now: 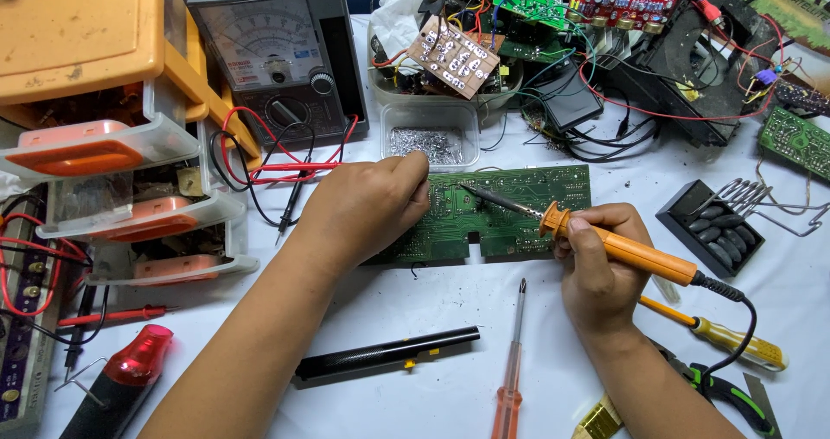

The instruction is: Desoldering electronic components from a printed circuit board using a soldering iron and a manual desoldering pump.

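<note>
A long green circuit board point(519, 198) lies flat on the white table in the middle. My left hand point(367, 204) rests on the board's left end, fingers curled, pressing it down. My right hand point(601, 270) grips an orange-handled soldering iron point(631, 253), whose metal tip point(471, 188) touches the board near my left fingertips. The iron's black cord point(742, 318) trails off to the right.
An analog multimeter point(277, 54) with red and black probes sits at the back left, beside orange-and-clear drawers point(112, 145). A clear tub of solder bits point(430, 136), loose circuit boards and wires fill the back. Screwdrivers point(510, 370), a black pen-like tool point(385, 354), pliers point(731, 391) lie near.
</note>
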